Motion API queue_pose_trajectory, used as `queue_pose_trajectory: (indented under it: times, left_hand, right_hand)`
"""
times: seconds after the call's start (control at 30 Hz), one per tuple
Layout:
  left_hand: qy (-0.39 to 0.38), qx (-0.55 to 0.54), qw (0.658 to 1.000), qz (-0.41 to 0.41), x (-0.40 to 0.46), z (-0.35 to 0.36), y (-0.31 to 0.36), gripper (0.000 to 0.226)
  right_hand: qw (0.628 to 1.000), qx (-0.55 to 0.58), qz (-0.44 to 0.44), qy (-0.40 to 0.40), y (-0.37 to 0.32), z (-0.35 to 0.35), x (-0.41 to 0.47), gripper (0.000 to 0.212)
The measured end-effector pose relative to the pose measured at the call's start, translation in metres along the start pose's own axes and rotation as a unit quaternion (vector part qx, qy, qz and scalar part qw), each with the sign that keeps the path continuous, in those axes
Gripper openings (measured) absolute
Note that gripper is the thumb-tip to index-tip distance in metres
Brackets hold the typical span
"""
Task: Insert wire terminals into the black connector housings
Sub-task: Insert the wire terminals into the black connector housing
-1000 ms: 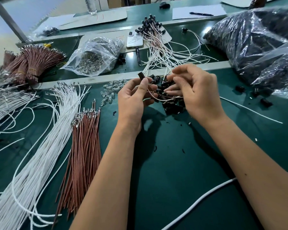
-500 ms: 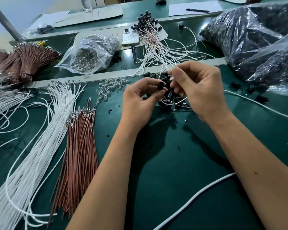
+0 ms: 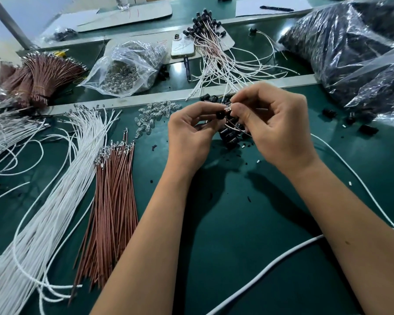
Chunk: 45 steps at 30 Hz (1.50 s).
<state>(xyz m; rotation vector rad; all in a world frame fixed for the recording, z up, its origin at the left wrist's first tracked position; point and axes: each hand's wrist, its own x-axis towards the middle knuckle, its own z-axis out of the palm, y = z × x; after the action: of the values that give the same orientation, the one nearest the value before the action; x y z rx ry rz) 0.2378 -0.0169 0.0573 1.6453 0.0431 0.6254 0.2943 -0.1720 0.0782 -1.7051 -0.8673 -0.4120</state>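
Both hands are now meeting: left hand (image 3: 189, 130) pinching a small black plastic housing (image 3: 220, 114), right hand (image 3: 275, 126) pinching its wired terminal (image 3: 228, 108) (many loose brown wires (image 3: 114, 189) remaining).

bright overhead light, forearm shadows on the green mat (image 3: 237, 258), glare on plastic bags (image 3: 350, 48), wide-angle edge bending

Matt green table mat (image 3: 248, 246), glossy crinkled plastic bags (image 3: 350, 48)
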Motion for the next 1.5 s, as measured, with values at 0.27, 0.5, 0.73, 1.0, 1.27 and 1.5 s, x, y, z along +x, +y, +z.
queue_pose_trajectory:
  times: [0.27,0.5,0.73,1.0,1.27,1.5]
  left_hand:
    - [0.000,-0.025,1.000,0.003,0.002,0.000,-0.002,0.026]
    - [-0.016,-0.040,0.999,0.006,0.002,0.000,0.000,0.030]
    - [-0.015,0.022,0.999,0.038,0.000,-0.002,0.002,0.028]
    - [-0.036,0.108,0.991,0.071,0.002,-0.008,0.005,0.027]
    - [-0.081,0.153,0.983,0.065,0.003,-0.011,0.009,0.029]
    - [-0.057,0.168,0.981,0.078,0.002,-0.010,0.012,0.030]
  right_hand:
    - [1.000,-0.012,-0.013,0.024,-0.004,0.000,-0.001,0.006]
    - [0.999,-0.034,-0.035,-0.001,-0.006,-0.002,0.000,0.006]
    - [0.995,-0.090,-0.039,-0.025,-0.008,-0.006,0.000,0.005]
    - [0.987,-0.127,-0.075,-0.066,-0.007,-0.012,0.004,0.004]
    - [0.990,-0.110,-0.060,-0.072,-0.002,-0.013,0.002,0.004]
    - [0.997,-0.059,0.006,-0.054,0.003,-0.007,-0.001,0.006]
